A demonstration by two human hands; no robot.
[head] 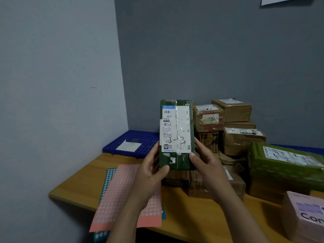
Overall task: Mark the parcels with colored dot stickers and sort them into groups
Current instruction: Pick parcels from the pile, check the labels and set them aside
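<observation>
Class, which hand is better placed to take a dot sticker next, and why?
Probably the left hand: the pink dotted sticker sheet lies beneath it, while the right hand can hold the dark green rectangular parcel.

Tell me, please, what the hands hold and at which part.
They hold the green parcel upright. The left hand grips its lower left edge, and the right hand grips its lower right edge.
</observation>
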